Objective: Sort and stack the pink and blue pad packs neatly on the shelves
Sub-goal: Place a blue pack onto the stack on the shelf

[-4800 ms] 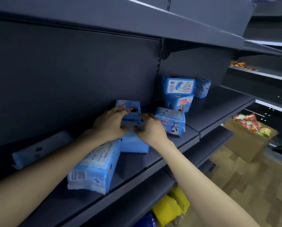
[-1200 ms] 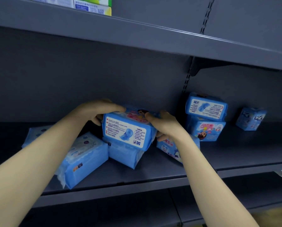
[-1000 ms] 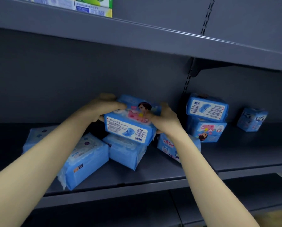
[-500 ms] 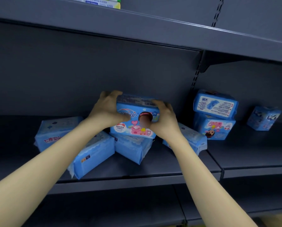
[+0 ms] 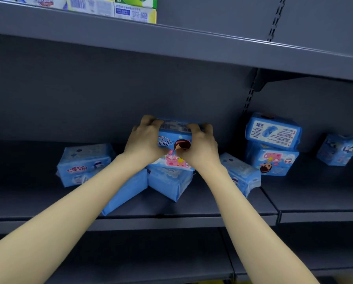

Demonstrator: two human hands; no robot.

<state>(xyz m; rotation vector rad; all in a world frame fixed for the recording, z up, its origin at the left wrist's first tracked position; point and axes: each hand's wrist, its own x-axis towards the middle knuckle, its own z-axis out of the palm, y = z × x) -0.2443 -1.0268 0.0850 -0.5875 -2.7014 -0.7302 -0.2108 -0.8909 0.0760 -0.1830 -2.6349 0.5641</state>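
The left hand (image 5: 144,142) and the right hand (image 5: 200,146) grasp one blue soft-plastic pad pack with a pink cartoon print (image 5: 174,148) between them. The left hand's fingers curl over the pack's top left corner and the right hand's fingers over its top right corner. Both thumbs lie on the near face. The pack sits midway between the two palms, against the far back panel of the grey metal shelf (image 5: 192,208).

The pack stands upright on a long edge with its printed face turned near. That face shows white lettering, a cartoon head with dark hair and pink shapes along the bottom. A barcode strip runs along the top edge. The lower edge meets the top of a plain blue wrapped pack (image 5: 169,181) that lies on the shelf with one corner pointing near.

A pale blue pack with red lettering (image 5: 83,165) lies to the left. A long blue pack (image 5: 126,189) lies partly under the left forearm. A tilted blue pack (image 5: 241,173) lies just right of the right wrist. Further right, a blue pack with a white label (image 5: 272,131) rests on a blue pack with a pink cartoon face (image 5: 271,160). A small blue pack (image 5: 338,149) stands apart at the far right. Green and white boxes (image 5: 134,9) sit on the upper grey shelf (image 5: 171,42).
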